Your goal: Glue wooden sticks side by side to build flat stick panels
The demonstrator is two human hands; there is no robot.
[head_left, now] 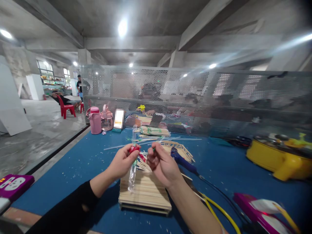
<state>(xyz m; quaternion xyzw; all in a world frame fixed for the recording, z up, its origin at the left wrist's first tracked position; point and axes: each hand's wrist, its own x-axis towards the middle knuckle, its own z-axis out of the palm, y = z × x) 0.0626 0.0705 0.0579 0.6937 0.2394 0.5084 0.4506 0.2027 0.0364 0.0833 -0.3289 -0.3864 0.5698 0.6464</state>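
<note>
My left hand (125,160) is closed around a small bright red item (134,149) whose kind I cannot make out. A clear plastic wrapper (132,178) hangs down from that hand. My right hand (163,164) is closed in a pinch, with a small green bit (154,149) at its fingertips. Another red piece (142,158) shows between the hands. Below them lies a flat, layered block of wooden sticks (145,193). Beside my right hand rests a blue glue gun (182,160), near a curved stick frame (180,149).
Bundled sticks (154,131) lie farther back on the blue table (80,169). A pink jug (95,120) and a bottle (107,120) stand back left. A yellow pot (270,159) and a purple power strip (260,211) are right. A perforated metal screen (195,100) crosses behind.
</note>
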